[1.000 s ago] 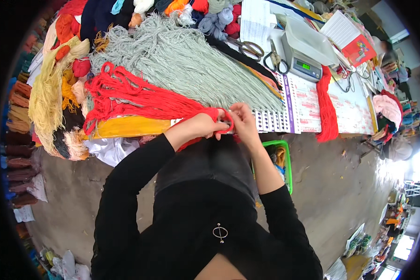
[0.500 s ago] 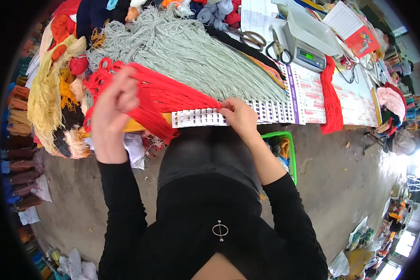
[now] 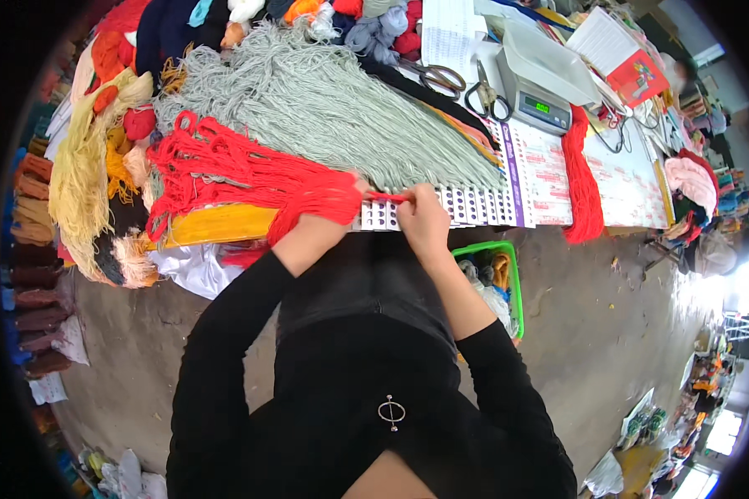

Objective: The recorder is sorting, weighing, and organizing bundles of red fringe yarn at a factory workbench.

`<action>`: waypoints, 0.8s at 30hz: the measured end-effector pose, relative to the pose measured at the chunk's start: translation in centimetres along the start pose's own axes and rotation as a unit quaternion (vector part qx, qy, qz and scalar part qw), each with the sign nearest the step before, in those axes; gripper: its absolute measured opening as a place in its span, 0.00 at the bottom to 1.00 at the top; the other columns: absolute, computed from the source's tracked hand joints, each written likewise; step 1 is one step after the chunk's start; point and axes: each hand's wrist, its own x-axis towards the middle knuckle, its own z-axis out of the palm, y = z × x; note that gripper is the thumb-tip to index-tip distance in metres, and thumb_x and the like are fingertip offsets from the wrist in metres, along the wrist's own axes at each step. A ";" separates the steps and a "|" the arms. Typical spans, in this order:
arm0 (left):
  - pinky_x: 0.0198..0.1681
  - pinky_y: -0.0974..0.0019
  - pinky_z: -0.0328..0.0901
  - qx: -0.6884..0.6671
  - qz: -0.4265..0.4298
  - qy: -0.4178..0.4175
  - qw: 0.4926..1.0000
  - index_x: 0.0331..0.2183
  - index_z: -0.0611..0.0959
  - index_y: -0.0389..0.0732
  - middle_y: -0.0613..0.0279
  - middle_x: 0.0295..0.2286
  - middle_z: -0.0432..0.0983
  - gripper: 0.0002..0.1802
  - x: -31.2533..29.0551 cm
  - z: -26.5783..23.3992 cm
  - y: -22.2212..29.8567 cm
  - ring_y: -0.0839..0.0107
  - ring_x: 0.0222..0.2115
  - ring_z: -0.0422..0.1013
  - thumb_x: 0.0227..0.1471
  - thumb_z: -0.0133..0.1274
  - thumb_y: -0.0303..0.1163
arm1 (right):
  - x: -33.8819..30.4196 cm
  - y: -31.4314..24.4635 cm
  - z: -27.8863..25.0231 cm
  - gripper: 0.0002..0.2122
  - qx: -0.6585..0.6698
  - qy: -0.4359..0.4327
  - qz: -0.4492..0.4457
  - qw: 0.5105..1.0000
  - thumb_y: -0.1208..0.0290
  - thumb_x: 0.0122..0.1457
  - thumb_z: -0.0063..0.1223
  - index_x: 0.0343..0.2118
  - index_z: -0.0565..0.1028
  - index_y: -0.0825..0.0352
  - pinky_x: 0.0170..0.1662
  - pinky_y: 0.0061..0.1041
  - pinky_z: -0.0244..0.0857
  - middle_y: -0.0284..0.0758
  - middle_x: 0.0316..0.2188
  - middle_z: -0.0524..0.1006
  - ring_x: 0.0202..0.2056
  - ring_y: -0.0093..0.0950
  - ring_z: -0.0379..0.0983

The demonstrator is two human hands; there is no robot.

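Note:
A fan of red yarn lies along the near left of the table, its looped ends to the left. My left hand is closed around the gathered red strands, which cover most of its fingers; one fingertip shows. Beside it, my right hand pinches a thin twist of the same red yarn stretched between the two hands. Both hands are over a white card strip with rows of punched holes at the table's near edge. Grey-green yarn spreads behind, narrowing to the card's right part.
Scissors and a second dark-handled pair lie near a digital scale with a clear tray. A red skein hangs over the front edge. Below stands a green basket. Yellow yarn is heaped left.
My left hand has come down and right from its raised place, onto the red yarn next to my right hand. The loose red strands it trailed now lie gathered over it.

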 end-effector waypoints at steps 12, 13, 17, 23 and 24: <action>0.30 0.59 0.61 -0.071 -0.005 -0.042 0.997 0.33 0.77 0.40 0.55 0.25 0.68 0.09 -0.3 1.0 -0.3 0.57 0.29 0.67 0.46 0.47 0.29 | 0.2 -2.5 -1.0 0.13 -0.053 -0.047 -0.034 0.997 0.63 0.45 0.57 0.33 0.70 0.60 0.28 0.29 0.64 0.31 0.24 0.73 0.26 0.31 0.73; 0.30 0.60 0.61 -0.090 0.003 -0.059 0.994 0.31 0.76 0.40 0.55 0.25 0.67 0.09 -0.3 1.1 -0.5 0.57 0.29 0.67 0.46 0.46 0.29 | 0.1 -2.5 -1.0 0.13 -0.048 -0.056 -0.025 0.997 0.62 0.45 0.56 0.33 0.70 0.60 0.28 0.29 0.64 0.31 0.23 0.73 0.25 0.31 0.73; 0.30 0.60 0.61 -0.076 0.002 -0.096 0.992 0.31 0.76 0.39 0.55 0.25 0.67 0.08 -0.4 -0.1 -0.7 0.58 0.29 0.68 0.45 0.46 0.28 | 0.4 -2.8 -1.2 0.14 -0.020 -0.089 0.021 0.996 0.62 0.45 0.56 0.34 0.69 0.60 0.29 0.30 0.65 0.32 0.24 0.73 0.26 0.32 0.73; 0.28 0.56 0.63 0.025 0.039 -0.105 0.993 0.24 0.72 0.39 0.53 0.23 0.69 0.04 2.0 -0.5 0.2 0.55 0.27 0.69 0.42 0.47 0.29 | 0.3 -1.9 -1.8 0.13 -0.001 -0.095 0.080 0.992 0.61 0.46 0.56 0.33 0.70 0.60 0.29 0.27 0.63 0.28 0.21 0.72 0.24 0.27 0.71; 0.27 0.56 0.63 0.052 0.026 -0.115 0.992 0.24 0.72 0.40 0.53 0.22 0.68 0.04 2.7 -1.4 -0.7 0.55 0.26 0.69 0.42 0.48 0.29 | 0.4 -2.0 -1.9 0.13 0.000 -0.102 0.074 0.992 0.61 0.46 0.56 0.32 0.70 0.60 0.29 0.26 0.63 0.28 0.21 0.71 0.24 0.26 0.70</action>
